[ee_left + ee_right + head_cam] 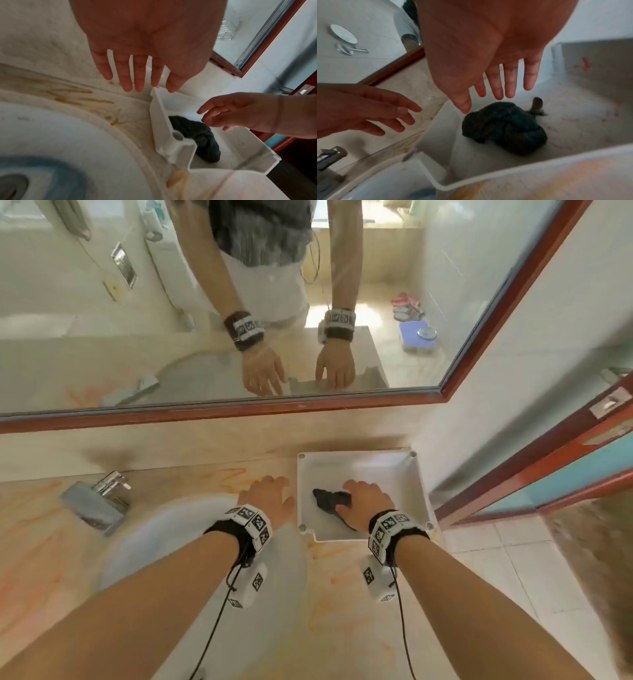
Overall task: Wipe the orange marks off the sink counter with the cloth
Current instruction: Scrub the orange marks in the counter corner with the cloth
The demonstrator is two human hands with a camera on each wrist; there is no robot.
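— Looking for the cloth (504, 127)? It lies bunched in a dark heap on the floor of the white tray (419, 491), which sits on the sink counter (359, 628) at its far right, against the wall.

— Has either hand got it?

— No. The right hand (366, 501) hangs above it inside the tray, fingers (510, 86) straight and spread, holding nothing; the right wrist view shows a gap between the fingertips and the cloth. I judge it is placed there to come down and gather the heap.

— And the left?

— The left hand (267, 498) hovers just left of the tray, over the counter's far edge, fingers loose and empty. It may be there to steady the tray, but it is not touching it, as far as I can tell.

— Where are the orange marks (236, 477)?

— Scribbled on the counter beside that hand, more by the tray's near left corner and on the near counter, and fainter ones far left past the tap (99, 501). None looks wiped, so the job seems at its very start.

— Anything else?

— The basin (60, 148) curves between tap and tray; a mirror (205, 302) with a red-brown frame runs along the far side.
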